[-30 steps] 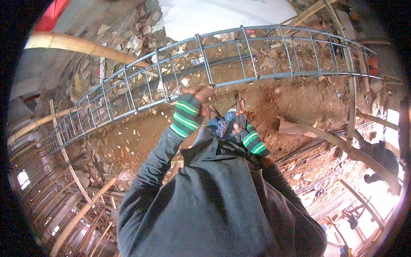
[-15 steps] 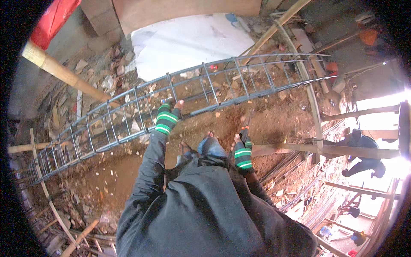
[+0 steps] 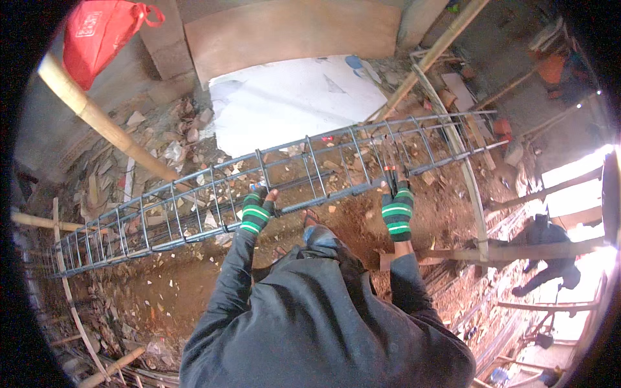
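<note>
A long rebar cage (image 3: 310, 166) of dark steel bars and square stirrups stretches across in front of me, rising toward the right. My left hand (image 3: 257, 210), in a green and black striped glove with bare fingertips, is closed at the lower end of a stirrup on the near side of the cage. A matching glove covers my right hand (image 3: 397, 210), whose fingers are wrapped around pincers (image 3: 390, 171) with orange marks on the handles. The pincers point away from me, over the cage's near bar; their jaws are hard to make out against the ground.
Wooden supports (image 3: 462, 152) cross under the cage's right part. A bamboo pole (image 3: 107, 126) slants at the left, near a red bag (image 3: 103, 35). Beyond the cage lies a white sheet (image 3: 291, 100) amid rubble. Another person (image 3: 546, 249) is at the far right.
My right hand has moved forward and right with the pincers, from beside my leg up to the cage. My left hand stays at the same stirrup. The view has tilted up slightly.
</note>
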Demonstrator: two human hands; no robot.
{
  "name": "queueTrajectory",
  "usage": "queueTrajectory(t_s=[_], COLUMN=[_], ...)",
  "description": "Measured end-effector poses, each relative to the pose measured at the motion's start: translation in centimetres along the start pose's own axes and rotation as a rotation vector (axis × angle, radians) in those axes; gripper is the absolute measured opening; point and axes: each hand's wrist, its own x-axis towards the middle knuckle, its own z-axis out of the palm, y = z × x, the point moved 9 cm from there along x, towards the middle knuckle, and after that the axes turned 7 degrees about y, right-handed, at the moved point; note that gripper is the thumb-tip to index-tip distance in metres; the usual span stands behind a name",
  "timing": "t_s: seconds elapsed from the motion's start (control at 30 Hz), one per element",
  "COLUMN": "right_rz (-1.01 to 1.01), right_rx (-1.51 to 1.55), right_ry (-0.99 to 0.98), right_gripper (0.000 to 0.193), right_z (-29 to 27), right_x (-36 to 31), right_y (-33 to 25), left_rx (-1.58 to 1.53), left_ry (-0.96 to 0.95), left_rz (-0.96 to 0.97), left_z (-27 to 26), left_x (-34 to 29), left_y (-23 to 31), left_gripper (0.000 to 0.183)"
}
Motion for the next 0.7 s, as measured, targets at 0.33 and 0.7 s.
queueTrajectory(t_s=[0.33, 0.7], right_rz=[0.010, -0.155], right_rx=[-0.644, -0.521], right_ry=[-0.107, 0.020], right_gripper=[0.065, 0.060], right_z=[6.9, 6.3], right_x=[6.4, 5.9], right_y=[5.7, 3.8], left_rx=[-0.176, -0.322], left_ry=[-0.012, 0.094], left_rz=[-0.184, -0.483], left_z=[0.9, 3.1], left_x=[0.0, 3.0], left_y=[-2.1, -2.3], left_gripper=[0.038, 0.038])
